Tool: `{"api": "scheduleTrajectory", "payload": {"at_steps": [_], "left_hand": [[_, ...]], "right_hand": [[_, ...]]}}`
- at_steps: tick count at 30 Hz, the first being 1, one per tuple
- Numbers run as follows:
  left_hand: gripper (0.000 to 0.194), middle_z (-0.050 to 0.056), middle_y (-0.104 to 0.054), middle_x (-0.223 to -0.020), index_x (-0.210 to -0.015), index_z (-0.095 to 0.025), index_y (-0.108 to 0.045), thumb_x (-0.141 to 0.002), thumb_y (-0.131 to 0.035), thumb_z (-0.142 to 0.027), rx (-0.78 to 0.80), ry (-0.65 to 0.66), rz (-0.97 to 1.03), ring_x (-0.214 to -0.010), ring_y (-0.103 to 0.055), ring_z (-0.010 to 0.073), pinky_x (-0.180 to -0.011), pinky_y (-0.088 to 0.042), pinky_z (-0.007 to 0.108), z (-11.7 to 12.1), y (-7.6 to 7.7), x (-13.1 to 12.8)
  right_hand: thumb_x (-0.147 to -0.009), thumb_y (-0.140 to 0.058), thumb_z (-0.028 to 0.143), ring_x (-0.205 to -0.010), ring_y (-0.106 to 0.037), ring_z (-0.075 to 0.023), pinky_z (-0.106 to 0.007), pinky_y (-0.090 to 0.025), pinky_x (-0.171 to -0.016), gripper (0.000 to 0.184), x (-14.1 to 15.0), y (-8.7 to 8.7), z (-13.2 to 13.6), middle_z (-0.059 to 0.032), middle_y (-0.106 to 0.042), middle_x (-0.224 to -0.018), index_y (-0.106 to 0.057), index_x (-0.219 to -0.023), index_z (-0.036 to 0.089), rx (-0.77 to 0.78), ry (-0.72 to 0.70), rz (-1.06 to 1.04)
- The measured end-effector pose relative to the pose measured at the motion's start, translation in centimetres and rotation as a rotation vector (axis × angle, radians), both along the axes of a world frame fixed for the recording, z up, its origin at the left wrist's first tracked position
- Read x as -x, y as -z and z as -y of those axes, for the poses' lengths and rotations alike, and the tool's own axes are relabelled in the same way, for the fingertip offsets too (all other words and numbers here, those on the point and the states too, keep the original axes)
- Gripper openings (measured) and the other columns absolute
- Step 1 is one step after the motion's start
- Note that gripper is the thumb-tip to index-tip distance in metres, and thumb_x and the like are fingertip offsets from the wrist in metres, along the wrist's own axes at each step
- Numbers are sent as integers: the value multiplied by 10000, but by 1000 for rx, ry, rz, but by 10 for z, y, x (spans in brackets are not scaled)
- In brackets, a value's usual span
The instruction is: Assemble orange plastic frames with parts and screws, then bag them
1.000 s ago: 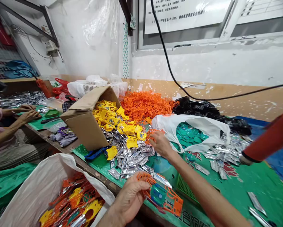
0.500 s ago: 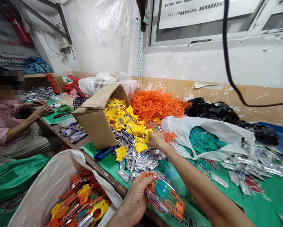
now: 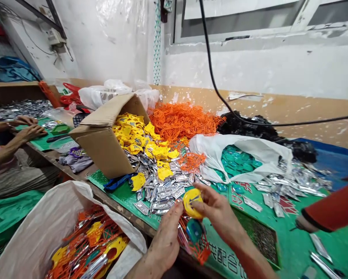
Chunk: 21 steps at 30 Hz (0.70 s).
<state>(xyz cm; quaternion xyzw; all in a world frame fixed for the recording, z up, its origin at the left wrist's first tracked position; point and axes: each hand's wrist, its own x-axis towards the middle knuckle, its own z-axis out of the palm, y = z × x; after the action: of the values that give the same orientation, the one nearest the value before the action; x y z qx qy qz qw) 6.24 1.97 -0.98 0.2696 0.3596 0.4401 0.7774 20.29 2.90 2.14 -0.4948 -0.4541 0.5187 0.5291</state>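
My right hand (image 3: 217,207) pinches a round yellow plastic piece (image 3: 192,198) just above the bundle in my left hand. My left hand (image 3: 165,240) grips an orange plastic frame (image 3: 197,248) with a teal disc (image 3: 194,230) and a silver packet stacked on it, at the near table edge. Behind them lie a heap of silver foil packets (image 3: 162,186) and yellow pieces (image 3: 139,139) spilling from a tipped cardboard box (image 3: 101,143). Further back sit an orange frame pile (image 3: 182,122) and a white bag of teal discs (image 3: 240,159).
A white sack of finished bundles (image 3: 83,244) stands at lower left. Another person's hands (image 3: 28,131) rest on the table at far left. A red sleeve (image 3: 333,211) enters from the right. A black cable (image 3: 220,97) hangs across the wall. Black pieces (image 3: 263,131) are heaped at the back.
My right hand has come back from the yellow pile with a yellow piece and now holds it over the bundle. My left hand has kept its grip on the orange frame.
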Motion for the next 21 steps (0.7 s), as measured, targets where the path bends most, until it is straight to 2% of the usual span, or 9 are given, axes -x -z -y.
{"api": "scheduleTrajectory", "payload": {"at_steps": [2,4,6,9,12,14,16,19,21], "left_hand": [[383,69,-737,-966,-1029,-167,-669,-757,-716,-433,14,43,33,-824,-677,202,-707,-500,273,5,-4,-6],[370,54,-739,-795,-977,-136,-687,-728,-751,-403,18,120,35,-653,-665,175,-589,-478,248,9,-7,-11],[322,36,-719,-703,-930,-122,-699,-734,-751,-373,18,179,37,-576,-641,149,-541,-451,225,12,-9,-14],[235,46,-722,-725,-876,-118,-705,-726,-758,-291,57,197,72,-646,-663,159,-589,-467,221,13,-9,-18],[204,68,-731,-776,-888,-117,-712,-723,-737,-235,95,212,85,-718,-677,181,-636,-487,238,12,-9,-18],[218,80,-732,-807,-929,-115,-716,-724,-694,-186,79,266,106,-746,-678,188,-645,-490,244,12,-10,-16],[322,86,-728,-867,-1004,-124,-709,-689,-648,-107,33,362,138,-777,-674,191,-660,-489,248,13,-14,-13],[471,80,-714,-955,-1107,-152,-686,-655,-607,-47,-63,500,117,-814,-658,179,-720,-489,257,15,-25,-9],[467,66,-711,-964,-1139,-173,-680,-694,-595,-60,-146,500,19,-823,-647,170,-794,-483,273,15,-33,-9]], "right_hand": [[-696,-732,360,-778,-659,-182,-350,-545,-719,489,-4,12,21,-46,-691,-898,-591,-1124,171,58,37,-51],[-698,-730,393,-728,-646,-183,-368,-550,-689,492,-11,21,34,-43,-676,-883,-595,-1120,180,129,58,-10],[-647,-770,390,-822,-649,-214,-393,-551,-736,529,-18,24,42,-73,-652,-1000,-617,-1109,182,150,67,71],[-517,-852,299,-1217,-505,-292,-433,-425,-1013,663,-26,21,51,-106,-496,-1340,-650,-1142,211,86,19,219],[-543,-841,262,-1320,-400,-310,-471,-301,-1106,737,-30,15,57,-86,-426,-1429,-608,-1242,265,65,-113,322],[-598,-806,255,-1263,-456,-300,-472,-334,-1083,686,-33,11,60,-76,-491,-1361,-600,-1252,279,17,-183,333],[-635,-781,259,-1153,-529,-275,-434,-427,-1001,624,-38,9,61,-62,-556,-1248,-605,-1234,275,-6,-210,300],[-710,-732,355,-919,-603,-224,-359,-532,-758,589,-44,8,62,-52,-598,-1099,-551,-1262,257,98,-150,209],[-791,-636,457,-841,-616,-207,-348,-538,-675,590,-43,9,62,-68,-600,-1095,-483,-1319,245,148,-65,109]]}}
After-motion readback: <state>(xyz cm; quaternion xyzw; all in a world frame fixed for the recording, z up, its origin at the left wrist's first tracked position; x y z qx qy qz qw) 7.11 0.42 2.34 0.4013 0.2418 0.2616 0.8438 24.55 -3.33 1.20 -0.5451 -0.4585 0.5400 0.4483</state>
